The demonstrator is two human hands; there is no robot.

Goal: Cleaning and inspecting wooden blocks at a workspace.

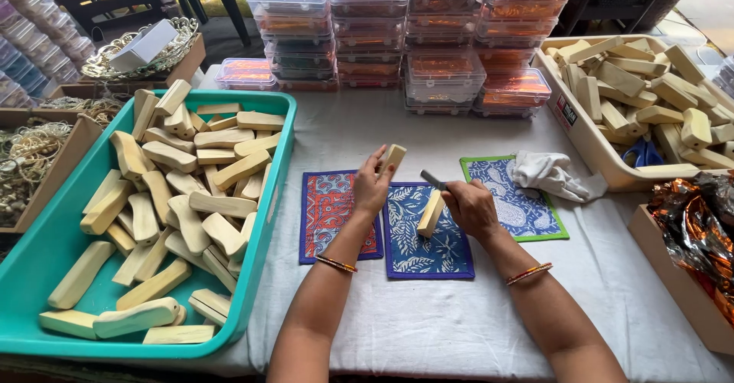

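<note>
White cloth covers the table point(428, 322), and over the blue mat point(417, 249) your left hand point(372, 188) pinches one small wood block point(393, 157) while your right hand point(470, 207) grips another wood block point(430, 215) and a dark tool point(433, 180); they look light, hard and smooth, so hold their flat sides.

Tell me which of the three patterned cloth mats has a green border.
The right-hand mat, blue paisley edged in green, with a white cloth on its corner. The middle mat is plain blue and white; the left mat is red and blue.
</note>
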